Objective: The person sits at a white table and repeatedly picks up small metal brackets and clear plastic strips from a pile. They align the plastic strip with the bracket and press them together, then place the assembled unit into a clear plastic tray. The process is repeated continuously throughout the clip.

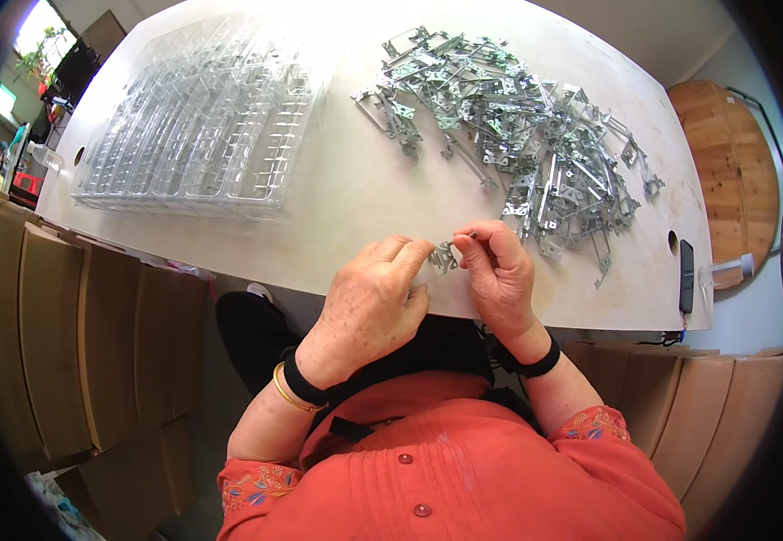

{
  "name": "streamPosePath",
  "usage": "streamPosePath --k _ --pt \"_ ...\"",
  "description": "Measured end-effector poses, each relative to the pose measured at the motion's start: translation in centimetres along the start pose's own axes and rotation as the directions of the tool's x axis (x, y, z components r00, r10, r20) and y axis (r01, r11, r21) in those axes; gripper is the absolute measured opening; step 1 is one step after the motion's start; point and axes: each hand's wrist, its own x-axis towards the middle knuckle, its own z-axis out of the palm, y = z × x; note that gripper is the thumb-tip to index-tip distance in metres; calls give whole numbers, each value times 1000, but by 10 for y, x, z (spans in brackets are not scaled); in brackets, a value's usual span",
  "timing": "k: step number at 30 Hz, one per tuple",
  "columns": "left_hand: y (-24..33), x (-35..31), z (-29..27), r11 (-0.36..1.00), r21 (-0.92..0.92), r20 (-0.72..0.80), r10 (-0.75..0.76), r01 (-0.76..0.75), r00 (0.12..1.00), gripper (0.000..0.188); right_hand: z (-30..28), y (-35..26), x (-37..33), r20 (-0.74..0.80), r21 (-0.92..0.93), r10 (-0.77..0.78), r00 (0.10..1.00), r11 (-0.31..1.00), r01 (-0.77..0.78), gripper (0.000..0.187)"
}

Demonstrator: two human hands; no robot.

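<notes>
No words, labels, brands, numbers or signs can be read here, whether on the metal parts (565,149), the clear trays (184,206), the cardboard boxes (53,334) or the black device (686,279).

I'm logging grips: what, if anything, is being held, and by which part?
A metal bracket, by its left end, in the left hand. What the right hand pinches is too small to tell.
</notes>
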Motion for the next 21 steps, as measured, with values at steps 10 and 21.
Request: streamPosePath --k 10,21 --pt "0 2 0 999 21 -2 26 -26 1000 41 1 -3 2 12 -39 -39 999 998 39 9" --pt "0 1 -1 1000 16 6 10 -10 1000 42 -1 3 -1 44 -55 42 998 998 -39 9"
